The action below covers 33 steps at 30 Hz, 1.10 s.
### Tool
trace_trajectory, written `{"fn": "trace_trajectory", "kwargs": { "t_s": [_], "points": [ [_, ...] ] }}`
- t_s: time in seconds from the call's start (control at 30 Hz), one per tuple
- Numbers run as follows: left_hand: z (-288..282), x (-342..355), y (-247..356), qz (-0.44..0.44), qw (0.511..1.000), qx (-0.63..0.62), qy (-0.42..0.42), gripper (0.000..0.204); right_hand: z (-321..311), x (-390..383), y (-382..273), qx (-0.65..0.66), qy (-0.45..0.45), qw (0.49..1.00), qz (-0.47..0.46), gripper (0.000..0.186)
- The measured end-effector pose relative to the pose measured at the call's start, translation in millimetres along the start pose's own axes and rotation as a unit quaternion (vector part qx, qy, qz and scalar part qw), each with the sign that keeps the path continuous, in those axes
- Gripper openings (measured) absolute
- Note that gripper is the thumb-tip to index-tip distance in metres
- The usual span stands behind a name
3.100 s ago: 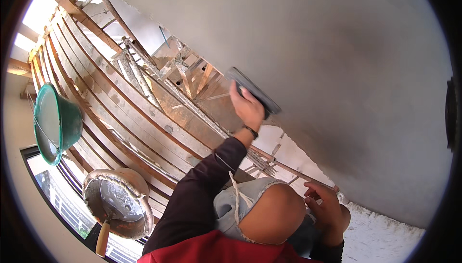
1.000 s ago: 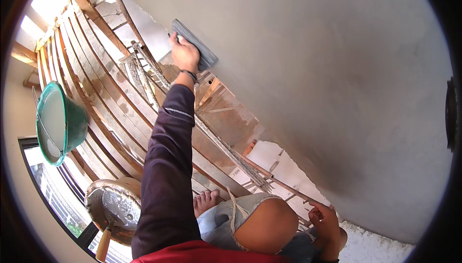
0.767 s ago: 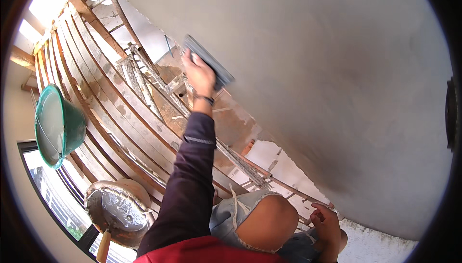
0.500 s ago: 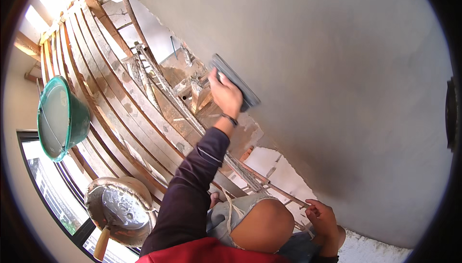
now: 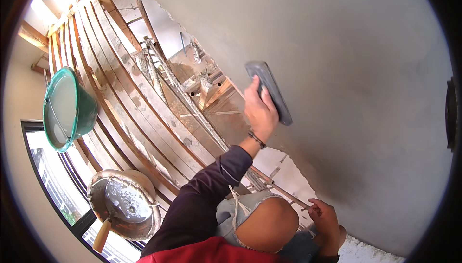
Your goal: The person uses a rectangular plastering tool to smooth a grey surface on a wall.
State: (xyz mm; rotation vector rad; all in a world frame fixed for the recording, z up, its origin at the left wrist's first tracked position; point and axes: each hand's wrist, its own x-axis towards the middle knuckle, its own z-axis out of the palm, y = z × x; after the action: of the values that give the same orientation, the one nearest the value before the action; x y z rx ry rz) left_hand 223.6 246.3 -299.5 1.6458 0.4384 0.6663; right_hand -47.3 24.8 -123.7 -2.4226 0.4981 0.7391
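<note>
My left hand (image 5: 261, 112) is closed around a dark grey plastering float (image 5: 275, 94), a long flat block with rounded ends. The float lies against the smooth grey plastered wall (image 5: 356, 51), close to its ragged edge. Lower down, beside my bent knee (image 5: 272, 222), my right hand (image 5: 325, 219) has its fingers curled around a thin scaffold rail (image 5: 281, 191). Part of that grip is hidden by the fingers.
Wooden scaffold planks (image 5: 130, 104) with gaps between them run along the left. A green bucket (image 5: 86, 111) of greyish liquid stands on them. Nearer is a mortar-caked bucket (image 5: 144, 186) with a wooden-handled tool (image 5: 102, 235) in it. A window (image 5: 53, 176) lies beyond.
My left hand has moved the float to the right across the wall, and the float now stands more upright. The view has shifted slightly. My right hand stays at the rail.
</note>
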Motion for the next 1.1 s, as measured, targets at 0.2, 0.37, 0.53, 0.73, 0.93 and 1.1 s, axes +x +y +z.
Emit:
{"fn": "trace_trajectory", "kwargs": {
  "t_s": [0.2,0.37,0.53,0.73,0.93,1.1],
  "points": [
    [-8.1,126.5,-32.5,0.026,0.992,0.064,0.104,0.038,-4.4,1.1,-3.0,0.033,0.005,0.999,-0.026,0.038],
    [-36.6,276.8,-76.8,-0.082,0.993,0.028,0.075,0.038,-4.4,-27.3,0.1,0.032,0.024,0.999,0.012,0.039],
    [-15.9,125.2,-22.7,0.018,0.996,0.008,0.084,0.039,-3.1,-26.1,-12.3,0.005,0.05,0.999,0.003,0.04],
    [0.8,52.5,-10.5,-0.004,0.997,0.028,0.074,0.038,-0.5,7.6,-21.2,0.054,-0.004,0.998,-0.023,0.039],
    [-40.7,278.4,-78.1,-0.088,0.993,-0.004,0.082,0.036,-3.3,-17.7,-5.8,0.025,0.017,1.0,0.006,0.038],
    [-30.7,210.3,-54.6,-0.084,0.991,0.043,0.091,0.037,-0.1,-26.7,4.9,0.019,0.046,0.998,0.025,0.038]
  ]
}}
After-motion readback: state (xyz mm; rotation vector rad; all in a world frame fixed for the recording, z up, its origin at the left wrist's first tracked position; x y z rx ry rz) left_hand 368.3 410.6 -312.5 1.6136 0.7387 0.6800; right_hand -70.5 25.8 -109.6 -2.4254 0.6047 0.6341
